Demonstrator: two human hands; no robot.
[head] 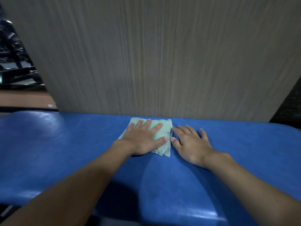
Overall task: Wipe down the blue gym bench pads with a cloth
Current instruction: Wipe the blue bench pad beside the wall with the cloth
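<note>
A blue bench pad (65, 152) fills the lower half of the view. A folded pale green cloth (162, 134) lies on it near the far edge. My left hand (145, 137) presses flat on the cloth with its fingers spread and straight. Just to the right, my right hand (190, 142) lies flat on the bare pad, its thumb and forefinger close to the cloth's right edge.
A grey wood-grain panel (154, 54) stands upright right behind the pad's far edge. Dark gym equipment (11, 62) and a strip of brown floor (24, 99) show at the far left. A dark gap (290, 101) lies at the right of the panel.
</note>
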